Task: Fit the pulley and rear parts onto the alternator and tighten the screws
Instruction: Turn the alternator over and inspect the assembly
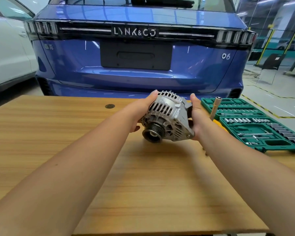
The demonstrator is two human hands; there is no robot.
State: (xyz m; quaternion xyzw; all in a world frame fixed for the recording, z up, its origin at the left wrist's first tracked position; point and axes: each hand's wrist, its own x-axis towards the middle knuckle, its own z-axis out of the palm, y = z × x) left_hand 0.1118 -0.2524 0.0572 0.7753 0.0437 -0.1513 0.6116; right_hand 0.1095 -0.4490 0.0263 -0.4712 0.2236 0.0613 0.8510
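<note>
While both hands cradle it, the alternator (167, 116) hangs just above the bench (58, 133), left of the socket case (255, 123). The left hand (141, 111) and right hand (197, 116) each grasp a side. The pulley (152, 134) already sits on the front, so rear parts likely come next: turn it and set it down.

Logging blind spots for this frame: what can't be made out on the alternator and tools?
- Alternator rear face, head view: turned away from the camera, so rear parts and screws are unseen.
- Right hand fingers: behind the housing.
- Left hand fingertips: mostly behind the housing.
- Yellow-handled driver: handle mostly hidden by the right wrist.
- Socket set: size markings too small.
</note>
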